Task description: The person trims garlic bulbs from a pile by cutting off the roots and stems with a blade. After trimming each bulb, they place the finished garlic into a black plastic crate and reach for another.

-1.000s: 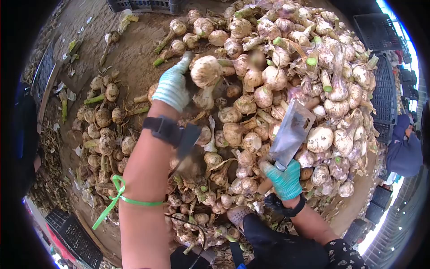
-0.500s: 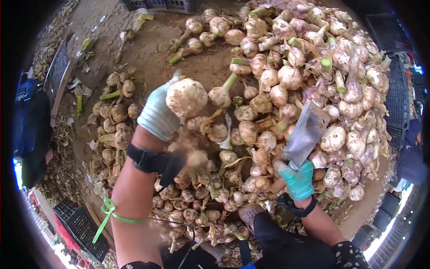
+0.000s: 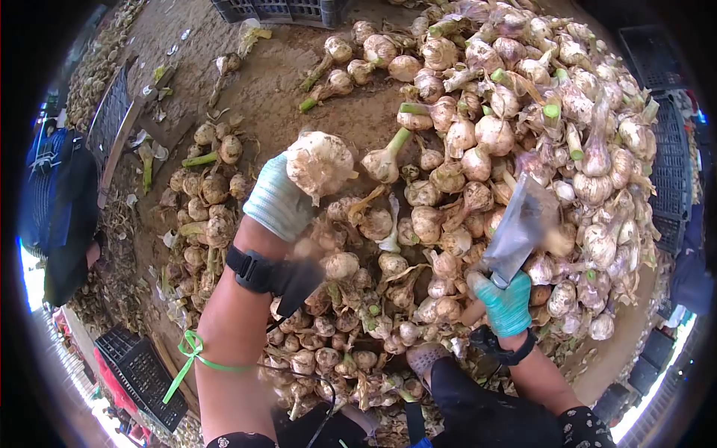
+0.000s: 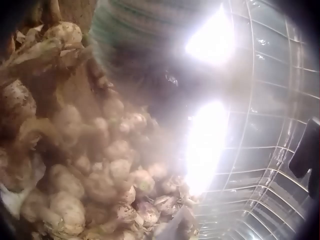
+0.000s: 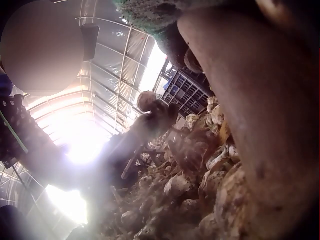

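My left hand point(image 3: 278, 203), in a pale striped knit glove, holds a large soil-marked garlic bulb point(image 3: 321, 164) above the heap, root side facing the head camera. The fingers are mostly hidden behind the bulb. In the right wrist view this bulb point(image 5: 146, 101) shows small and dim. My right hand point(image 3: 506, 302), in a teal-palmed glove, grips a cleaver point(image 3: 519, 231) whose broad blade points away from me over the heap. Its wooden handle point(image 3: 473, 312) sticks out beside the thumb and looms large in the right wrist view. Under both hands lies a wide heap of garlic point(image 3: 493, 134).
Smaller bulbs point(image 3: 216, 198) lie on bare soil to the left. Black plastic crates stand at the far edge point(image 3: 280, 11), along the right point(image 3: 670, 172) and at the lower left point(image 3: 142, 377). My shoe point(image 3: 426, 357) is among bulbs in front. A person in dark clothes point(image 3: 63, 201) is at the left.
My left hand has drawn back towards me and left with the garlic bulb, which now faces the camera more. The right hand keeps the cleaver in much the same place. The head view has shifted.
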Tool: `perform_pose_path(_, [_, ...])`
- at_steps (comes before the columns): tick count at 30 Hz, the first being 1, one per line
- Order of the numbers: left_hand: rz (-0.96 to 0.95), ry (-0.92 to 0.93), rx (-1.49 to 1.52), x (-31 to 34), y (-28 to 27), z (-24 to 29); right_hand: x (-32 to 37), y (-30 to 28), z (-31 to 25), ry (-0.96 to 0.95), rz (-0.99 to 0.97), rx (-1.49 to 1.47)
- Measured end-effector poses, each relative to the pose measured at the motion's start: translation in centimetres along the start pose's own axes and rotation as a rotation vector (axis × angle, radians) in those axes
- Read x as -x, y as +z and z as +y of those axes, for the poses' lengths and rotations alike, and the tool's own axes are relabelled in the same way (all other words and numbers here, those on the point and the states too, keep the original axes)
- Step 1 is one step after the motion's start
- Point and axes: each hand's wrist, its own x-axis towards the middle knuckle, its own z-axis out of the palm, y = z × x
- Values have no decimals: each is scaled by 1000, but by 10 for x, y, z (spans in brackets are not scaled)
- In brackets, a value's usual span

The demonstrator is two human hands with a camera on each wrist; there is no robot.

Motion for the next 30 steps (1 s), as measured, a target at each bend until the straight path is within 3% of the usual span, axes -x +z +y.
perform_pose_path(2, [15,25,40,12,3,3,0,0,0,12,-16,-27])
perform_pose_path(4, [-396,-152,43,31,5,12,0,-1,2,-9,-7,9])
perform_pose_path(5, [-346,-99,-345,43,5,13,-1,-2,2,-31,-6,46])
perform_pose_path(6, [-572,-115,-714,43,-2,16,0,-2,2,-12,-2,19])
perform_pose_path(7, [-797,-186,-896,50,-9,14,-1,-2,2,-7,4,23])
perform_pose_path(9, [-966,-329,-1383,63,-2,7,-1,-2,1,-66,-2,96])
perform_pose_path(12, [-803,-171,-1611,55,40,0,0,-3,0,-48,-13,113])
perform_pose_path(14, [-507,341,-1369,29,51,-21,-1,-4,-2,-66,-18,137])
perform_pose_path(16, [-286,481,-1571,-7,74,-36,-2,-3,0,-89,-21,132])
perform_pose_path(18, [-170,518,-1821,-46,82,-62,-1,-2,-2,-65,-22,114])
perform_pose_path(19, [-251,464,-2023,-67,84,-69,0,-2,-3,-41,-25,89])
perform_pose_path(22, [-249,542,-2135,-88,83,-85,-2,-1,-2,-45,-18,37])
perform_pose_path(24, [-264,392,-2201,-91,83,-81,0,-2,0,-30,-25,29])
perform_pose_path(30, [-376,270,-2358,-48,44,-65,0,-6,2,-29,-71,62])
